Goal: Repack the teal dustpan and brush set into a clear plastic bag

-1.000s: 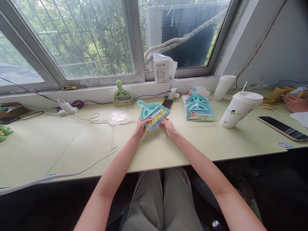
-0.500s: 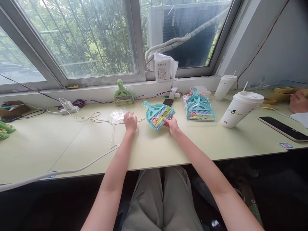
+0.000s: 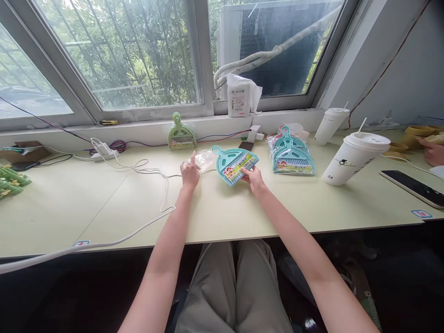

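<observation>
The right hand [image 3: 255,178] pinches the near edge of a teal dustpan [image 3: 234,163] lying on the table [image 3: 104,203]. The left hand [image 3: 190,173], fingers curled, grips a clear bag [image 3: 204,160] just left of the dustpan.

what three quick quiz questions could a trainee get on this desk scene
1. True or false: the right hand holds the teal dustpan set by its near edge.
2. What is the left hand on? A) clear plastic bag B) phone C) cup
3. Where does the green dustpan set stand?

Key: 1 true. 2 A. 3 Leaning against the window ledge, beyond the left hand.
</observation>
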Demonstrator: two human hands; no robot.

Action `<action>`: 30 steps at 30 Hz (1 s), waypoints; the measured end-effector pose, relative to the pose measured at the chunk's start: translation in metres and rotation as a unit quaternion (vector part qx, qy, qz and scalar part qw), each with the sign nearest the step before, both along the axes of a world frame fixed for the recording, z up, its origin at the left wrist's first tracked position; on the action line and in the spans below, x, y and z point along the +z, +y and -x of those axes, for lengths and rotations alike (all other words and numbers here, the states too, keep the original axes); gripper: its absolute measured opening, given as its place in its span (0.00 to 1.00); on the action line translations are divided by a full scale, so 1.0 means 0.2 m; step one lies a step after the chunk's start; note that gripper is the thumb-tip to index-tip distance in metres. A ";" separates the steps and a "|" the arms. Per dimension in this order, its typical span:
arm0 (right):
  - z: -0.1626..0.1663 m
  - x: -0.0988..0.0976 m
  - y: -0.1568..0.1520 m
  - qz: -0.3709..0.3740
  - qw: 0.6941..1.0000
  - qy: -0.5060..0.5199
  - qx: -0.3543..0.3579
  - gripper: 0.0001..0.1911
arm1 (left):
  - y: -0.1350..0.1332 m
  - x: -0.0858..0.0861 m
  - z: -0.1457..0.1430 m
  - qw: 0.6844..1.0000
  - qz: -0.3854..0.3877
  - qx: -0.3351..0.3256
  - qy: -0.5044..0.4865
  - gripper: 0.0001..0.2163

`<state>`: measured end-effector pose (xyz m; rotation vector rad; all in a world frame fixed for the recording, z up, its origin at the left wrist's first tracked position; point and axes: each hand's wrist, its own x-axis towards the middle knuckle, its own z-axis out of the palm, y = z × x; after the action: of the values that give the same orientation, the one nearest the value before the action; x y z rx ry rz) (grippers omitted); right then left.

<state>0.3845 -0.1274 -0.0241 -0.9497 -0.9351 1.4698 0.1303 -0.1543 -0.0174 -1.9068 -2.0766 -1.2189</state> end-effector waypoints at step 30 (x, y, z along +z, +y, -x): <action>-0.10 0.02 0.06 0.065 0.993 -0.079 0.058 0.12 | 0.02 -0.02 0.00 0.979 0.097 0.134 0.117 0.13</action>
<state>0.4048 -0.1148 -0.0192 -1.1364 -1.0327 1.5865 0.1303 -0.1508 -0.0208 -1.6702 -2.2938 -0.7230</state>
